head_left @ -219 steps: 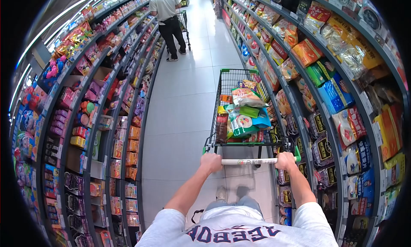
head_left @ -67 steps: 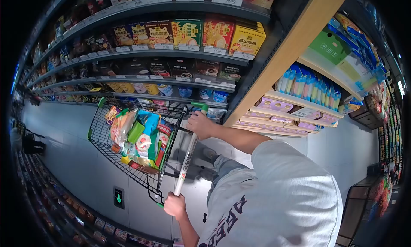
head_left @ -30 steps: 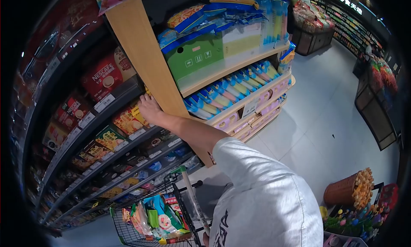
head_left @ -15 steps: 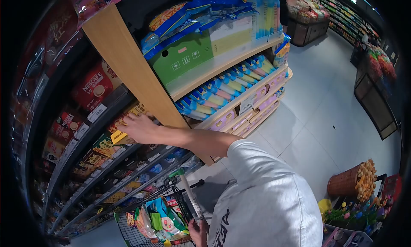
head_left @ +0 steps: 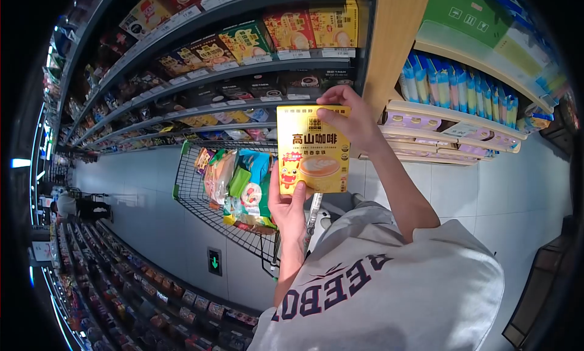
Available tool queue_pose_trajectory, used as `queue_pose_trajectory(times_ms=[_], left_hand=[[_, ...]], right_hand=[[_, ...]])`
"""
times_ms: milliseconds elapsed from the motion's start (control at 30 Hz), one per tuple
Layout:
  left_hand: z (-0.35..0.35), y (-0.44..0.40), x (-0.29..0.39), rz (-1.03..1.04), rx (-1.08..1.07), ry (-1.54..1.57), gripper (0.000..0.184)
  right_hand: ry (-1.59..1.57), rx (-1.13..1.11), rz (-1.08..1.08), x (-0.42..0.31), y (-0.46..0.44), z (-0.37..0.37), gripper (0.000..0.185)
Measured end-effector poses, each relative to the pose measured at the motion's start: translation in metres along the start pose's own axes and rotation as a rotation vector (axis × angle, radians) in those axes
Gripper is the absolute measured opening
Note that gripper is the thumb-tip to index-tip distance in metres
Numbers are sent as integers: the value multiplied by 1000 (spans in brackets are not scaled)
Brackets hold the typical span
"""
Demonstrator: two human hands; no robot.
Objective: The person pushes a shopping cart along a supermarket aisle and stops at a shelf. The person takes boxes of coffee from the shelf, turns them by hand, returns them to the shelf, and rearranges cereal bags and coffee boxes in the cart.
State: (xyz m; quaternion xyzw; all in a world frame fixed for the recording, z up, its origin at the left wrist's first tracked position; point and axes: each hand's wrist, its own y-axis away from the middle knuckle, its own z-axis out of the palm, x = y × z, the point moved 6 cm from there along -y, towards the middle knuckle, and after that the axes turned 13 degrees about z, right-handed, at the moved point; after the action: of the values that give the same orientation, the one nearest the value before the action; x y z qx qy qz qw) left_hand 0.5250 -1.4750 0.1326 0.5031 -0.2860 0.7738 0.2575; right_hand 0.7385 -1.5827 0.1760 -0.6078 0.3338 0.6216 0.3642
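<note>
A yellow box of coffee [head_left: 313,147] with dark Chinese lettering, a cup picture and a red cartoon figure is held upright, front facing me. My right hand [head_left: 348,121] grips its top right corner, thumb across the front. My left hand [head_left: 291,214] holds the lower left edge, thumb on the front and fingers largely hidden behind. Below and left of the box stands a black wire shopping cart [head_left: 210,220] with green corners, carrying several packaged foods, among them a blue-green bag [head_left: 254,183].
Shelves at the top hold rows of boxes, including a similar yellow box [head_left: 336,28] beside a wooden post [head_left: 392,40]. Blue-topped packets [head_left: 456,83] fill the wooden rack on the right. Another shelf row [head_left: 164,290] runs along the lower left. A person [head_left: 67,205] is far left.
My right hand has left the shelf with the coffee box and brought it before me. My left hand has moved from the cart handle onto the box. The view has turned.
</note>
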Motion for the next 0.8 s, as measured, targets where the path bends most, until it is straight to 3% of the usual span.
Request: queue_pose_trajectory(times_ms=[33,133,267,500,800], left_hand=[[-1,2,-2,-11,19,14,68],[-5,7,-6,-23,82,47,67],[-6,5,-3,-11,161,97,65],[-7,3,-3,-42,160,156,65],[-10,3,-5,-69,130,194,66]], right_hand=[[-140,-34,164,12,7,6,56],[-218,59,91,21,36,23,55],[-184,-20,57,25,62,39,65],[-295,-101,199,37,77,39,71],[-319,-78,199,40,74,37,55]])
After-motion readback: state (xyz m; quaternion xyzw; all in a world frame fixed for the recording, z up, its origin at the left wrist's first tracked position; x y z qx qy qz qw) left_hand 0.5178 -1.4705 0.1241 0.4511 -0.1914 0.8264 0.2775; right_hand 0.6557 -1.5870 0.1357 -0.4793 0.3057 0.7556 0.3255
